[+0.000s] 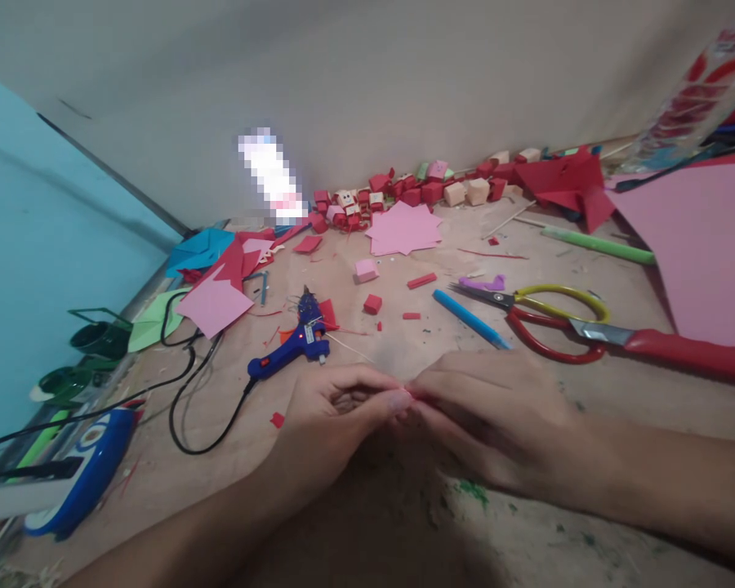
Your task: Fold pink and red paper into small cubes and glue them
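My left hand (343, 416) and my right hand (490, 408) meet fingertip to fingertip low over the middle of the table. Both are closed in a pinch on a tiny red piece (408, 394), mostly covered by the fingers; it looks like paper. Just beyond them lie a small red paper cube (372, 304), a pink paper cube (366, 270) and short red paper strips (421, 281). To the left rests a blue glue gun (291, 347) with a red light on it. A blue pen (471, 318) lies beyond my right hand.
Scissors (545, 318) and a red-handled knife (679, 351) lie at right, by pink paper sheets (704, 245). Several small paper cubes (432, 193) line the wall. A black cord (177, 433) loops at left near a blue-and-white power strip (91, 474). A lit phone (273, 175) leans behind.
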